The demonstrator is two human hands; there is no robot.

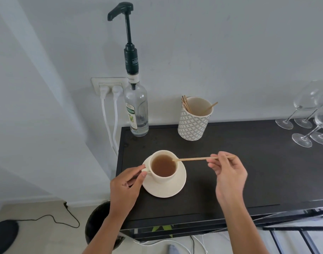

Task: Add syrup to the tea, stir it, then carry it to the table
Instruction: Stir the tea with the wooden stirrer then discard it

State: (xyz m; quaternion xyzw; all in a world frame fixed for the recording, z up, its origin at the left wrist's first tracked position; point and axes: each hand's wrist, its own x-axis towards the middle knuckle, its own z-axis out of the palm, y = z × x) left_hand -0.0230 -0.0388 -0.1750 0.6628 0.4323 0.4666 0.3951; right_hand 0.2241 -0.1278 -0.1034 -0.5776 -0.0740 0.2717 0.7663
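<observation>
- One dark tabletop (230, 171) fills the right of the view; everything for the task is set on it.
- Syrup bottle (136, 110) with a tall black pump stands upright at the back left corner, well apart from both hands; its spout points left, away from the cup.
- Patterned holder (194, 123) of spare wooden sticks stands right of the bottle. Wine glasses (307, 125) are grouped at the far right edge.
- Saucer (168, 189) lies near the front left of the tabletop, with the cup (163, 166) on it, full of brown tea.
- Left hand (125, 187) is closed on the cup's handle, thumb and forefinger pinched together, at the cup's left side.
- Right hand (228, 173) is held to the cup's right, fingertips clamped on the stir stick (193, 159).
- Stick's long axis runs nearly level, left to right; its left tip is at the cup's right rim, touching or just dipping into the tea, and its far end pokes out past the fingers.
- Judged step: stirring. The stick must be tipped more steeply down for the tip to reach deeper; the cup lies left of the stirring hand and is steadied by the other.
- Whether syrup is already in cannot be told.
</observation>
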